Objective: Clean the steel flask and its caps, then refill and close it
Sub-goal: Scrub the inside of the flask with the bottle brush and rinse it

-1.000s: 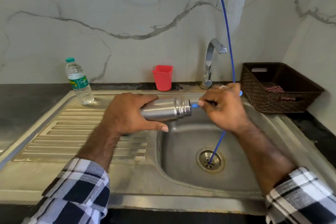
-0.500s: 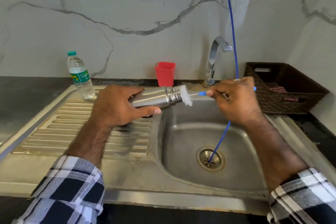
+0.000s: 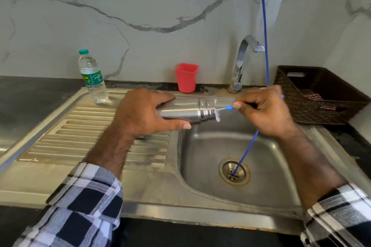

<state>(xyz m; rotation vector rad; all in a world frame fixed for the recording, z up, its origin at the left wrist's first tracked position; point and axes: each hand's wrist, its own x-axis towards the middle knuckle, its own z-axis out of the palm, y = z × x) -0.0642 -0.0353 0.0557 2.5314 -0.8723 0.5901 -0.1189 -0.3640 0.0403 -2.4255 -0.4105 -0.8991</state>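
Flask (image 3: 182,110) first: I see the steel body lying on its side at mid-frame, held above the left rim of the sink basin (image 3: 267,158), its threaded open mouth pointing toward the right of the picture. My left hand (image 3: 140,112) wraps round the flask's lower half, thumb underneath and fingers curled over the top, so the base is hidden behind the palm. My right hand (image 3: 267,110) sits just right of the mouth, fingers curled and pinching the blue handle of a bottle brush (image 3: 228,108); its thin wire runs into the opening, and a blurred tuft of white bristles shows at the lip. How far the brush reaches inside I cannot tell.

A blue cord (image 3: 264,26) drops from the top edge of the frame, passes behind the right hand and ends at the drain (image 3: 226,168) in the basin floor. At the back of the sink a chrome tap (image 3: 241,60) curves to the right, its spout above the right hand. A red plastic cup (image 3: 186,78) stands upright at the wall, left of the tap. On the upper left of the ribbed drainboard (image 3: 90,132) stands a clear water bottle (image 3: 92,80) with a green cap and green label. At the right edge, on the dark counter, a dark woven basket (image 3: 291,94) holds a red checked cloth (image 3: 314,97). Checked sleeves (image 3: 84,202) fill both lower corners.
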